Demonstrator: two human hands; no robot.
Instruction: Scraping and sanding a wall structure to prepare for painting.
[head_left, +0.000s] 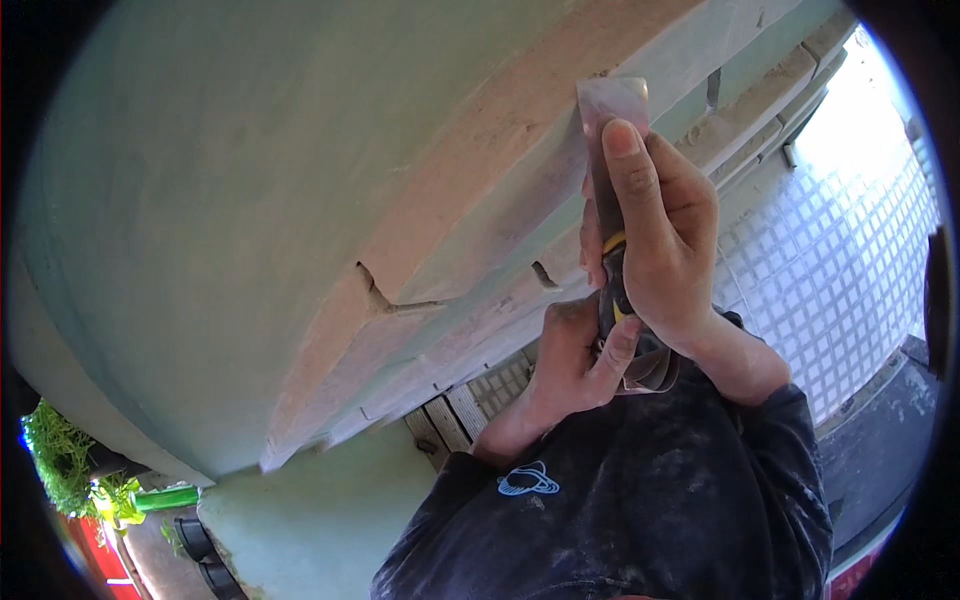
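A putty knife (611, 97) with a flared metal blade and a black and yellow handle points up and away from my chest. My right hand (671, 240) wraps the upper handle and lower blade, its thumb lying flat along the metal. Lower down, my left hand (574, 360) grips the handle's butt end. A curled brown strip (652, 373), perhaps sandpaper, shows beside the left thumb. The blade's tip overlaps the edge of a pinkish wall moulding (457, 180); whether it touches cannot be told. A dark notch (375, 289) breaks that moulding farther along.
A pale green plastered wall (225, 187) fills the left. More stepped ledges (750, 112) run behind my hands. Lattice-patterned paving (840, 270) lies at right, beside a dark surface (870, 480). Black pots (193, 538) and green plants (60, 457) stand at lower left.
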